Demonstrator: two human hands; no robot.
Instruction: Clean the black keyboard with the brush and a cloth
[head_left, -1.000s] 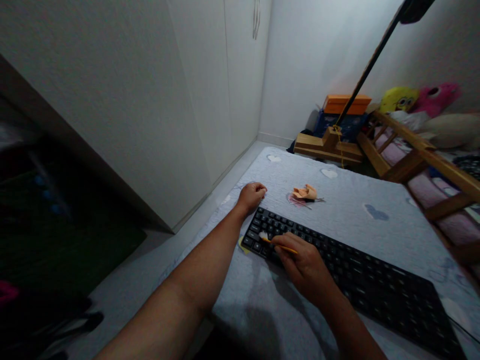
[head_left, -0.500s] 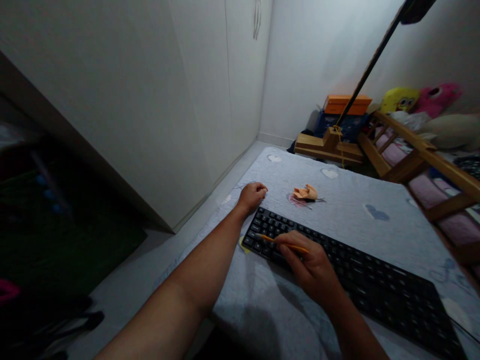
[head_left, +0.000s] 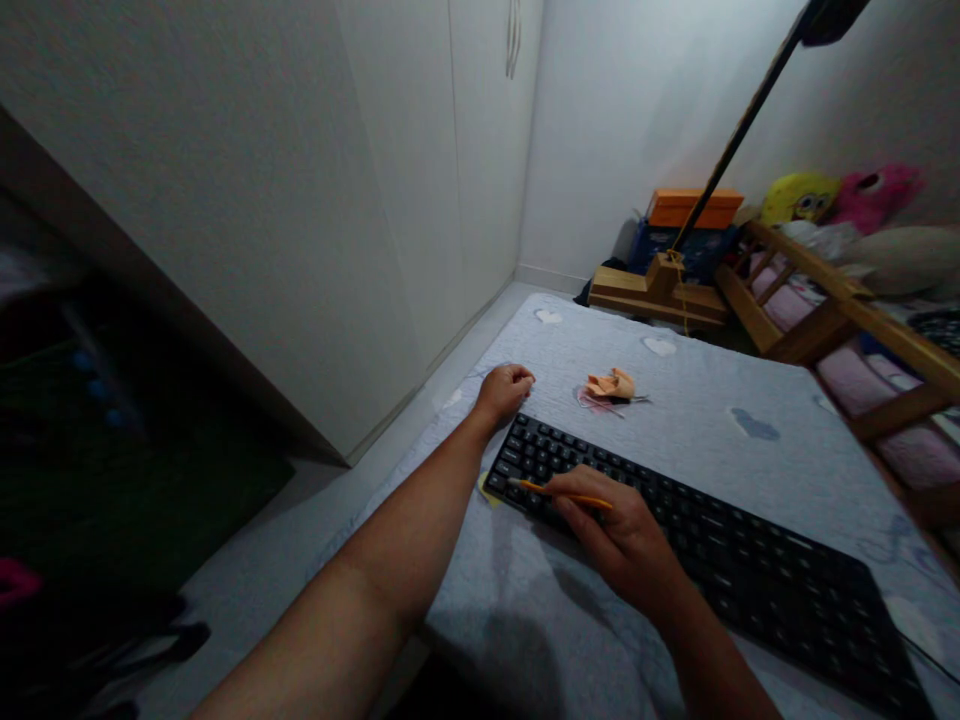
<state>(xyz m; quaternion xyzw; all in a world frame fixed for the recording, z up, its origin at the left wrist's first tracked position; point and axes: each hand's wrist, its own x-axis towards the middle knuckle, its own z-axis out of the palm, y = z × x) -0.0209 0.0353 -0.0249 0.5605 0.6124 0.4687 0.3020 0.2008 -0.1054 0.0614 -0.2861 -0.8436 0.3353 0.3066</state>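
Observation:
My right hand pinches a small paintbrush with an orange handle, its tip pointing left over the keys at the left end. The black keyboard lies slanted on a light blue quilted cover with heart shapes. Just beyond the keyboard's far left corner, my left hand rests on the cover with curled fingers; whether anything is inside them is hidden. A crumpled orange cloth or paper piece lies past the keyboard, with thin sticks or tools beside and under it.
A tall pale wardrobe stands along the left. Behind the bed are a wooden base with a leaning black pole and an orange box. A wooden rail and plush toys are at right. The keyboard's cable runs off right.
The paintbrush tip has shifted slightly toward me and left across the keys, my right hand moving with it. My left hand stays in place.

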